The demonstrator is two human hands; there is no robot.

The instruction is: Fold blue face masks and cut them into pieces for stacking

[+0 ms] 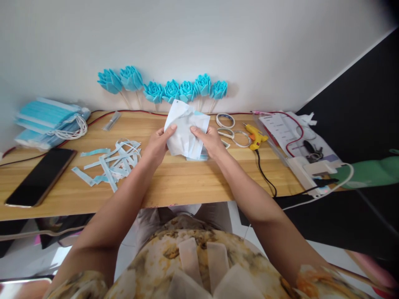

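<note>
Thumbs (170, 132) on top, my left hand (159, 144) and right hand (213, 143) pinch a creased mask-fabric sheet (183, 135), blue flowers (187, 90) at twelve o'clock, glue gun (257, 137) at three.

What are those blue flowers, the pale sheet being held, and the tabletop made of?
Blue flowers: matte, perhaps fabric or paper; layered, folded petals.
Pale sheet: probably thin nonwoven fabric, dull; soft creases.
Tabletop: wood or wood-look laminate, faintly glossy; grain lines.
</note>
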